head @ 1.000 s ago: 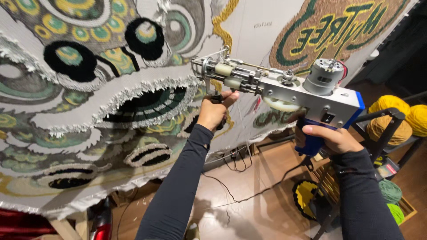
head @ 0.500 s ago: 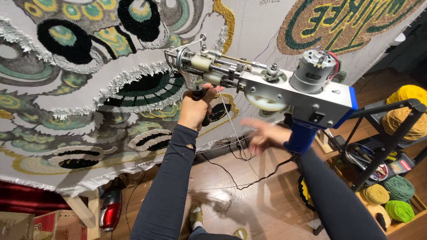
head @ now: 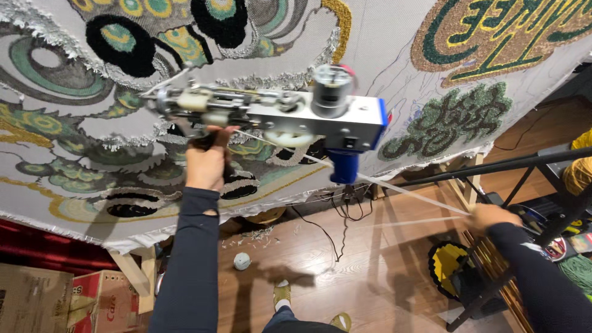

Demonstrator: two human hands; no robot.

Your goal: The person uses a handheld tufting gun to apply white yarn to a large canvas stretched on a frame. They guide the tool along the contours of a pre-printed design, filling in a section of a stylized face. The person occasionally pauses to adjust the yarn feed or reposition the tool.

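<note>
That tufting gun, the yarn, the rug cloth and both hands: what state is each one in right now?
Tufting gun: held up against the cloth by its front handle, blue rear handle free.
Left hand: closed around the front handle.
Right hand: off the gun, out to the side, pulling the yarn.
White yarn: stretched taut from gun to right hand.
Rug cloth: stretched on its frame, partly tufted.

R hand (head: 490, 216) left the tufting gun's (head: 277, 117) blue grip, swung out right & pulled the white yarn (head: 407, 192) taut; gun shifted left.
</note>
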